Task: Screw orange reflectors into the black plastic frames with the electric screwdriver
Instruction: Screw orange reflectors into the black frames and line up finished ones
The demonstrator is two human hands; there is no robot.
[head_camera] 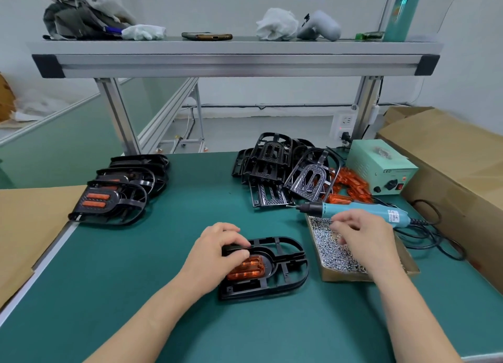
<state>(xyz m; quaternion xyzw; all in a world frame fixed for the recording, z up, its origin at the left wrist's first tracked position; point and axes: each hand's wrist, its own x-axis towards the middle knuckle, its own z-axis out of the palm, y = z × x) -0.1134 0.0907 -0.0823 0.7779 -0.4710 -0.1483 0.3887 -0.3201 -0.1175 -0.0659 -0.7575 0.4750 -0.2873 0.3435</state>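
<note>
Light, stiff moulded plastic by the look of it; likely to skid on the smooth green worktop (163,253) unless pinned. Best held at the solid rounded end beside the reflector, away from the thin, probably brittle open ribs. Lying flat near the front edge: black frame (283,275), D-shaped, with a translucent ribbed orange reflector (246,268) seated in its left half. Gripped there by the left hand (215,253), fingers curled over the end. Right hand (364,237) above the tray of screws (334,251), fingers bent downward; pinching a screw or not, impossible to tell. Electric screwdriver (353,208) just beyond, apparently unheld.
</note>
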